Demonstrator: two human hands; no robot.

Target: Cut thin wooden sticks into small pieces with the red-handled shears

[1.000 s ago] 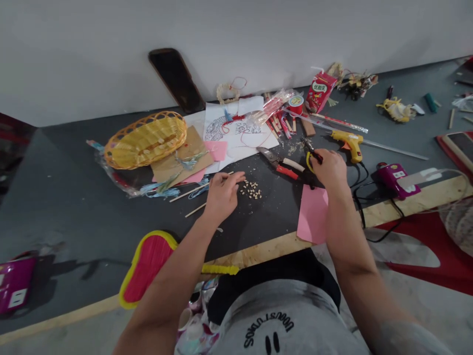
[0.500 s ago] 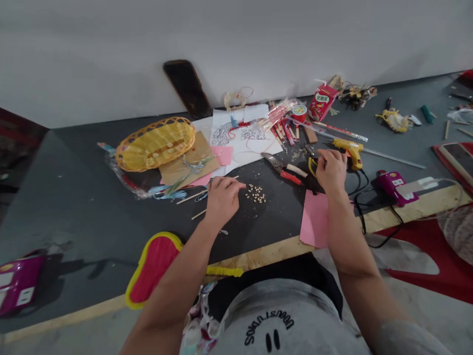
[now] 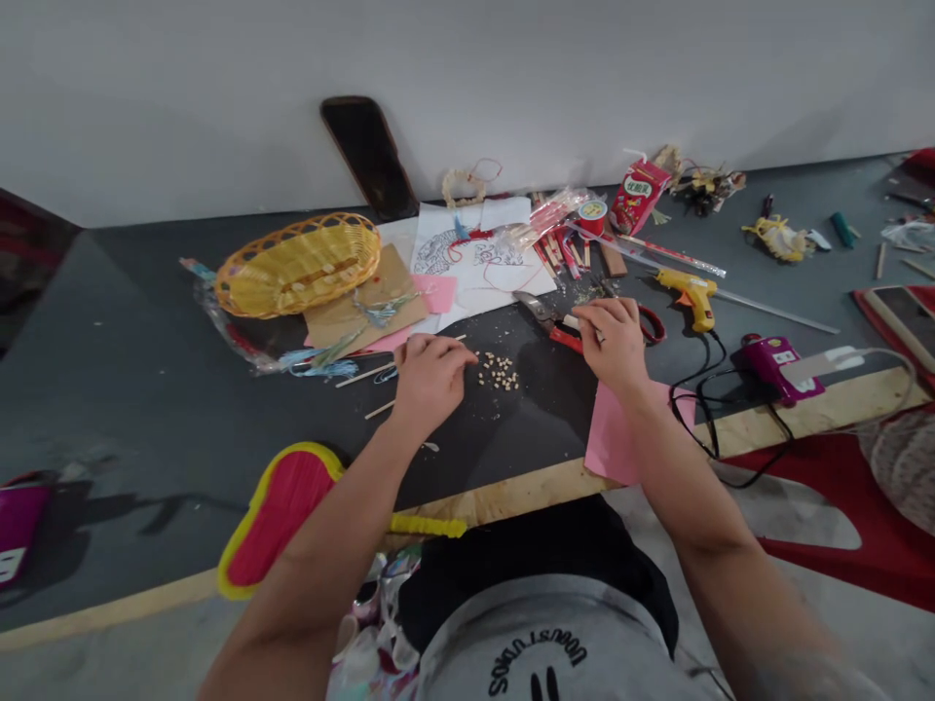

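My left hand (image 3: 430, 382) is closed in a pinch beside a small heap of pale bead-like pieces (image 3: 500, 371). What its fingertips hold, if anything, is too small to make out. To the right of the heap, my right hand (image 3: 612, 341) is closed over the handles of the pliers (image 3: 541, 310), one red and one whitish. Their metal jaws point up and left, away from my hand. Behind the right hand lie scissors with red-and-black handles (image 3: 653, 326). Under my right wrist is a pink paper sheet (image 3: 612, 438). Thin sticks (image 3: 365, 375) lie left of my left hand.
A yellow basket (image 3: 299, 268) stands back left, beside printed papers (image 3: 474, 263). A phone (image 3: 370, 156) leans on the wall. Right are a yellow glue gun (image 3: 688, 292), a purple power socket (image 3: 781, 368) and cables. A pink-and-yellow paddle shape (image 3: 288, 511) sits at the front left edge.
My right hand has moved left from the scissors to the pliers' handles. My left hand stays beside the small pieces, and the view has shifted slightly.
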